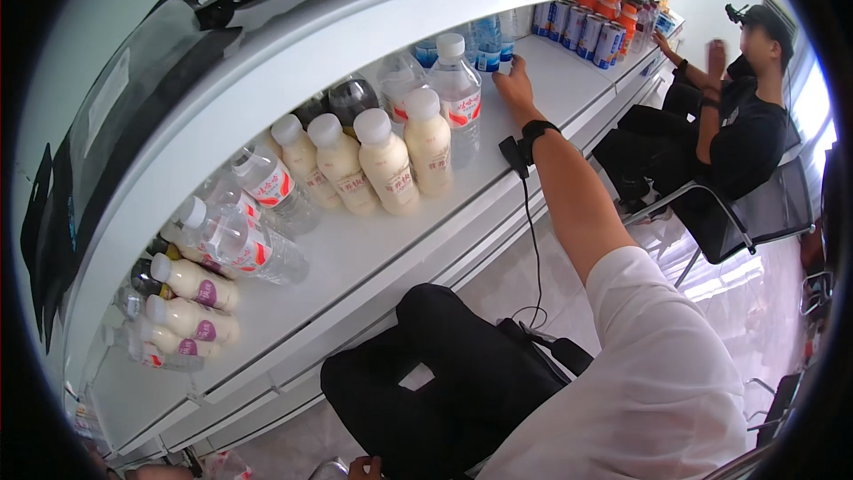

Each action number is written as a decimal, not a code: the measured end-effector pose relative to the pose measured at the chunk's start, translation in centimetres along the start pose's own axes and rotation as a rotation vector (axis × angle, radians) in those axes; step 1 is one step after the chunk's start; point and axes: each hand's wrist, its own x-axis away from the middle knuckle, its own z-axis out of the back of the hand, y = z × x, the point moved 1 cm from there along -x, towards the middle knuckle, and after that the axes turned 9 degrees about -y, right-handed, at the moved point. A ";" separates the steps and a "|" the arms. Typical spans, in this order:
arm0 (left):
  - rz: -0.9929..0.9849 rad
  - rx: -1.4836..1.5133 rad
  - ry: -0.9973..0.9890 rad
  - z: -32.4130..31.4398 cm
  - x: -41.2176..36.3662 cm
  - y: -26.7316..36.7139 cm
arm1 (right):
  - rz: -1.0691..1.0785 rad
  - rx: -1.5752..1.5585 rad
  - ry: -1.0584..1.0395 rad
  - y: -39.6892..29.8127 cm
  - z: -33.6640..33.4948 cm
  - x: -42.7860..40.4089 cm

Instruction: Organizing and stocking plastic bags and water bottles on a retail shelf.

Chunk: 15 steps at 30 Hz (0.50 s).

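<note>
My right hand (514,85) reaches onto the white shelf (373,240), its thumb and fingers at the base of a blue-labelled water bottle (507,47); whether it grips the bottle is unclear. Left of it stands a clear bottle with a white cap (456,97). Several cream-coloured drink bottles (388,163) stand in front, near the shelf's middle. At the bottom edge, a few fingers of what seems to be my left hand (364,468) show beside my black trousers; the rest is cut off. A black band with a cabled device (526,145) is on my right wrist.
Blue-and-white cans (592,37) and orange-capped bottles (627,28) stand farther right. More clear bottles (233,240) and purple-labelled cream bottles (200,283) fill the left end. A seated person (740,107) works at the far right shelf. A cable (533,240) hangs from my wrist.
</note>
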 end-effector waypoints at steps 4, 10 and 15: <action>0.033 -0.063 -0.042 0.3 -0.5 0.0 | 0.105 0.204 -0.024 -0.2 0.2 0.0; 0.016 -0.106 -0.026 0.4 -0.7 -0.9 | 0.084 0.295 -0.093 0.2 0.2 0.1; 0.029 -0.123 -0.029 0.4 0.2 1.8 | 0.168 0.339 -0.066 1.1 0.0 -0.4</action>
